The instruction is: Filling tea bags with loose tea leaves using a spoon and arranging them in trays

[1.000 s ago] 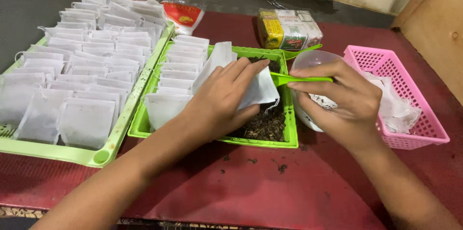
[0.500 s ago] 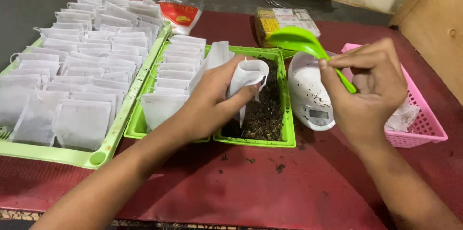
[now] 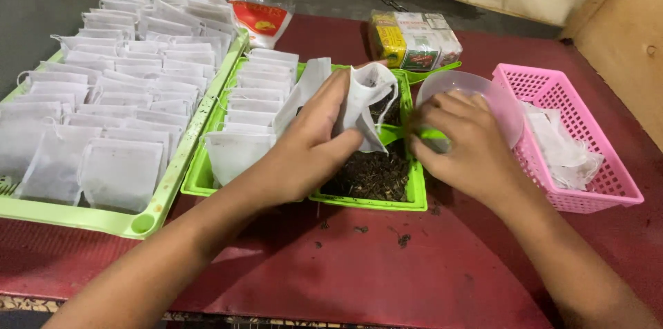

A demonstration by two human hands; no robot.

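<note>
Your left hand pinches a white filter bag, fingers closed on its side so the mouth gapes upward over the loose dark tea in the small green tray just below. Your right hand curls shut around a green scoop, its end showing between both hands, close to the bag's opening. Just beyond your right fingers sits a clear bowl, then a pink basket. Left of your left fingers lie stacked empty bags, and a larger green tray farther out on the red counter.
</note>
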